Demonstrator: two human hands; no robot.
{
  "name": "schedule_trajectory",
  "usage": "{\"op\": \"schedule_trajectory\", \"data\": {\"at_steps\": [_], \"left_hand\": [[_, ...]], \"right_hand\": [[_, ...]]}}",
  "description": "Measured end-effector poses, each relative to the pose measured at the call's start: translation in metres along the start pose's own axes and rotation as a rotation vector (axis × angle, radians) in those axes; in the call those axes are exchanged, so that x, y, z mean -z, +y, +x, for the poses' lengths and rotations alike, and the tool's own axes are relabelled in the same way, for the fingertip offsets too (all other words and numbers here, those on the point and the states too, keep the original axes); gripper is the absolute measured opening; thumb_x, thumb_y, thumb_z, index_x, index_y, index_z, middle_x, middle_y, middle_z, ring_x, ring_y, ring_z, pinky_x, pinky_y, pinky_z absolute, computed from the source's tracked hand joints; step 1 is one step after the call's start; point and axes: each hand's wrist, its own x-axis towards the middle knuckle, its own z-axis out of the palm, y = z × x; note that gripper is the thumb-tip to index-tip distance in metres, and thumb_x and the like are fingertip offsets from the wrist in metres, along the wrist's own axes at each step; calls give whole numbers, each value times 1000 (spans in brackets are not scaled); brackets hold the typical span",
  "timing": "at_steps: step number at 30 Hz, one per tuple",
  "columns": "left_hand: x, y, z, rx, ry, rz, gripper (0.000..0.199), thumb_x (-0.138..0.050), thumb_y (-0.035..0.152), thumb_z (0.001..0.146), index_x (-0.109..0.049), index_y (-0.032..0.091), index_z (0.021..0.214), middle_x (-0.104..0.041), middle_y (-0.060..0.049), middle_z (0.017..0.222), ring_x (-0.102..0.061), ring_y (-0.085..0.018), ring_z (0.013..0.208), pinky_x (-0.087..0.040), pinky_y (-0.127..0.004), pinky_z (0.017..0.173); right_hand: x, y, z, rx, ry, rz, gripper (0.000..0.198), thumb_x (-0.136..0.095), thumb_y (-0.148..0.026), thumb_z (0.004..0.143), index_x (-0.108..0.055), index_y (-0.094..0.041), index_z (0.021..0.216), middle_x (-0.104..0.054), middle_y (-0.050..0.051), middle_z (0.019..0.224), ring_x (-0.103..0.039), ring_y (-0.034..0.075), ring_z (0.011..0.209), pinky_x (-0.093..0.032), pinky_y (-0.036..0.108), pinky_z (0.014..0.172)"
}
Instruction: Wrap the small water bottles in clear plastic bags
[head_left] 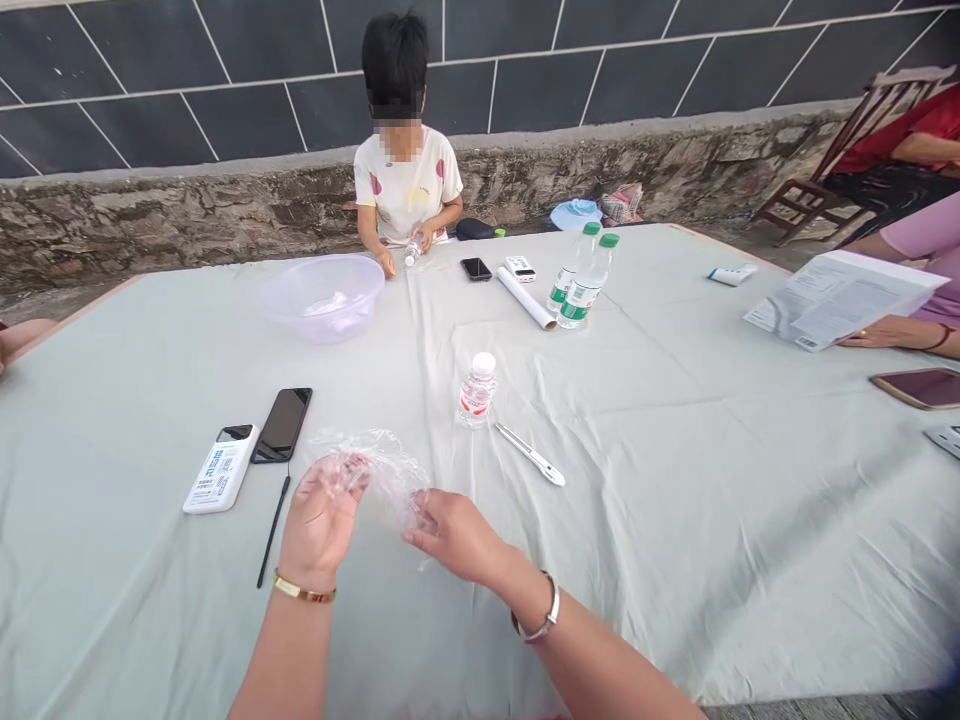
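Note:
A thin, crumpled piece of clear plastic film (386, 462) stretches between my two hands just above the cloth; whether it is a bag or a glove I cannot tell. My left hand (322, 520) is closed on its left end, palm up, with the film lying over the fingers. At the other end, my right hand (457, 535) pinches the film between thumb and fingers. Beyond my right hand stand a small clear bottle (477, 392) with a white cap and a white pen (529, 455). Left of my left hand lie a black phone (283, 425), a white power bank (220, 470) and a thin black strap (274, 530).
A pale cloth (637, 480) covers the table. Farther back are a translucent purple basin (322, 300), a white roll (526, 298) and two green-capped bottles (579, 295). Across the table a person (409, 185) holds a small bottle. At right, another person's hand holds a printed packet (840, 295).

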Motion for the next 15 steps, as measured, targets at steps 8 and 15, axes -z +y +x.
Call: {"op": "schedule_trajectory", "data": {"at_steps": [8, 15], "left_hand": [[-22, -27, -8, -71, -172, 572, 21, -50, 39, 81, -64, 23, 83, -61, -3, 82, -54, -20, 78, -44, -34, 74], [-35, -34, 7, 182, -253, 278, 23, -61, 43, 78, -56, 22, 84, -52, 2, 73, -51, -14, 67, -43, -28, 64]], "right_hand": [[8, -13, 8, 226, 409, 11, 25, -63, -29, 79, -57, -22, 102, -55, 8, 106, -55, 20, 97, -48, 35, 81], [8, -8, 23, 59, 359, 51, 50, -62, -37, 78, -48, -23, 124, -39, 13, 136, -40, 27, 125, -43, 45, 96]]}}
